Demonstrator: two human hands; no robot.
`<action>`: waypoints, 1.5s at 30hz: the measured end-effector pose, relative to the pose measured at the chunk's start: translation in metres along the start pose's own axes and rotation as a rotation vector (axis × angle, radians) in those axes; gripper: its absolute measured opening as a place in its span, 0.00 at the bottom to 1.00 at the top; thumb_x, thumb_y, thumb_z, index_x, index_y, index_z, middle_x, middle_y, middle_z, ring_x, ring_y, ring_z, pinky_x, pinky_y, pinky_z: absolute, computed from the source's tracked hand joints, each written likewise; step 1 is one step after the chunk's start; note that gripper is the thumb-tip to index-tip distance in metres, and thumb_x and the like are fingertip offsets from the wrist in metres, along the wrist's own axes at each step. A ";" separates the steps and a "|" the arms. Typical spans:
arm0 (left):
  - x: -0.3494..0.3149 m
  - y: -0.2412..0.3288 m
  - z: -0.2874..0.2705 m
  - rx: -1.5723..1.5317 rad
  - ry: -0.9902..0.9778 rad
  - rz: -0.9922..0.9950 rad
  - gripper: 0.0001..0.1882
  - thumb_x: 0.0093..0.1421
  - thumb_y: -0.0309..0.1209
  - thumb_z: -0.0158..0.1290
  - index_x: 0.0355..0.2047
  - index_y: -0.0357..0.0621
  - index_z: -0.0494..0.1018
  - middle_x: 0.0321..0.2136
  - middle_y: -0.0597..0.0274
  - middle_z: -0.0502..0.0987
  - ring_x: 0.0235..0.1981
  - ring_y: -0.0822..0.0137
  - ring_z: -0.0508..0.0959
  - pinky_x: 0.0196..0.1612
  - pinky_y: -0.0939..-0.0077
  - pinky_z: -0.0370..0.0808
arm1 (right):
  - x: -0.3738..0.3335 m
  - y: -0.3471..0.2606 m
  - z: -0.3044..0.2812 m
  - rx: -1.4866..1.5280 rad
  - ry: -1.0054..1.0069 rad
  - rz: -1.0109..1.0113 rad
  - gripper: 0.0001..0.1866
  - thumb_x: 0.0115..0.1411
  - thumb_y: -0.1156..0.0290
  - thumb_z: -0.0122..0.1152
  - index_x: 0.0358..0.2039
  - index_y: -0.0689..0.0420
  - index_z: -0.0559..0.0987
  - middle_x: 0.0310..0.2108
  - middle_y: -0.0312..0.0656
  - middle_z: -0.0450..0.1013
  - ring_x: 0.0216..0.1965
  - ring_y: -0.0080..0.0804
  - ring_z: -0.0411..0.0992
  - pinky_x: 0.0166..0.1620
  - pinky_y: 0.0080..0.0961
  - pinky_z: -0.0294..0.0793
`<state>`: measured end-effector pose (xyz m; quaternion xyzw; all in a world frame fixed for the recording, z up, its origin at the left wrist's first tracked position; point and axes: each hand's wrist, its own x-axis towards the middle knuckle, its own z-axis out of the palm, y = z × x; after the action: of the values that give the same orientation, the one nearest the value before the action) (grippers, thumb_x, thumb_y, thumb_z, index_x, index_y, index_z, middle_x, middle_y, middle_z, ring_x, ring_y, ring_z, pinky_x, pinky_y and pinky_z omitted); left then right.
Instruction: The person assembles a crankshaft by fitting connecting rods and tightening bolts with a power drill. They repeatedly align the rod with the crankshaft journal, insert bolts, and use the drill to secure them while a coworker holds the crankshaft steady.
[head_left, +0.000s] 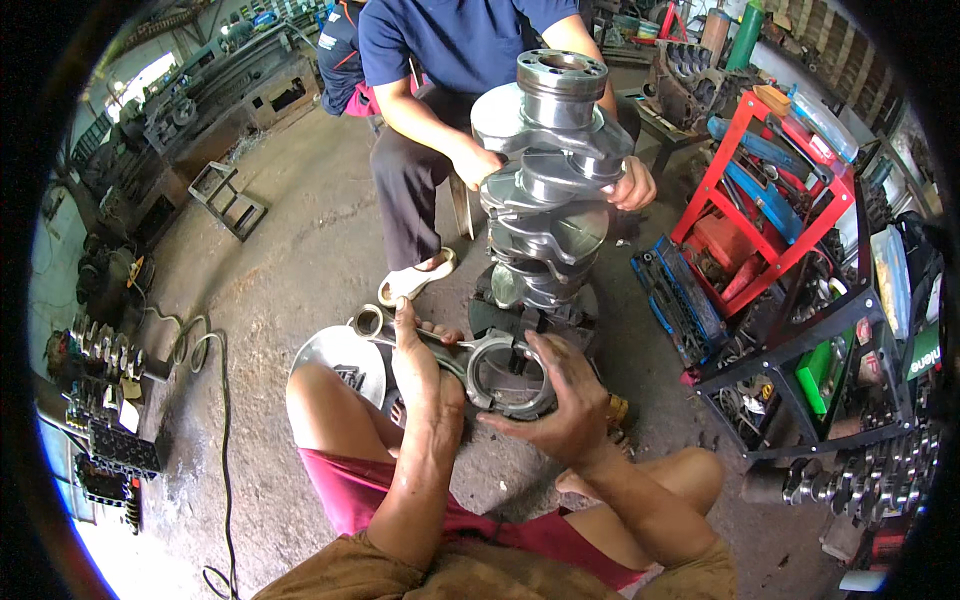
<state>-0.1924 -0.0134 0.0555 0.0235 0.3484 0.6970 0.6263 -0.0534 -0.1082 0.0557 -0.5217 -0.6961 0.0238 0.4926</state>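
Between my two hands is a metal connecting rod (510, 406), its large ring to the right and its small ring at the left end. My left hand (425, 360) grips the rod's shank next to the small ring, thumb pointing up. Around the right side of the large ring curve the thumb and fingers of my right hand (570, 395). Just beyond stands a big crankshaft (545, 235), upright on the floor. A person seated opposite, in a dark blue shirt, has both hands on its upper part.
A metal plate (335, 350) with small dark parts lies left of my hands. At right stand a red tool rack (745, 190) and a blue socket case (680, 300). A hose (225, 430) trails over the floor at left, near a small metal frame (228, 200).
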 end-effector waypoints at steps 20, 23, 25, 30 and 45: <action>0.024 -0.012 -0.007 -0.118 0.048 -0.137 0.15 0.64 0.38 0.55 0.24 0.50 0.62 0.17 0.68 0.62 0.15 0.71 0.63 0.22 0.76 0.68 | 0.035 0.046 -0.028 0.463 0.722 0.466 0.34 0.70 0.43 0.29 0.60 0.58 0.62 0.50 0.45 0.69 0.54 0.36 0.66 0.55 0.35 0.64; -0.001 -0.040 -0.006 -0.075 0.029 -0.184 0.16 0.63 0.39 0.55 0.24 0.49 0.63 0.17 0.68 0.60 0.17 0.71 0.62 0.23 0.75 0.66 | 0.023 0.026 0.015 0.699 0.656 0.534 0.32 0.70 0.45 0.30 0.54 0.63 0.64 0.44 0.48 0.71 0.46 0.37 0.69 0.55 0.33 0.63; -0.001 -0.045 -0.008 -0.084 -0.024 -0.186 0.16 0.62 0.39 0.56 0.23 0.49 0.63 0.17 0.69 0.59 0.17 0.71 0.60 0.23 0.76 0.64 | 0.017 0.032 0.019 0.675 0.612 0.529 0.32 0.70 0.43 0.31 0.55 0.60 0.64 0.43 0.46 0.71 0.45 0.35 0.70 0.55 0.32 0.64; 0.021 -0.040 -0.021 -0.182 -0.246 -0.534 0.18 0.61 0.39 0.56 0.18 0.48 0.64 0.17 0.64 0.64 0.21 0.67 0.67 0.31 0.74 0.70 | 0.019 0.043 -0.001 1.279 0.253 0.794 0.31 0.68 0.40 0.36 0.52 0.55 0.70 0.42 0.42 0.73 0.44 0.32 0.72 0.48 0.33 0.71; 0.008 -0.059 -0.034 -0.484 -0.569 -1.100 0.18 0.65 0.44 0.49 0.24 0.44 0.72 0.52 0.54 0.73 0.46 0.57 0.74 0.53 0.61 0.70 | 0.022 0.049 -0.019 -0.043 -0.399 0.188 0.13 0.57 0.67 0.62 0.42 0.58 0.80 0.43 0.50 0.73 0.48 0.52 0.70 0.52 0.42 0.68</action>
<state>-0.1596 -0.0231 -0.0043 -0.1162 -0.0358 0.3008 0.9459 -0.0042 -0.0785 0.0533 -0.5797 -0.7285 0.1575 0.3294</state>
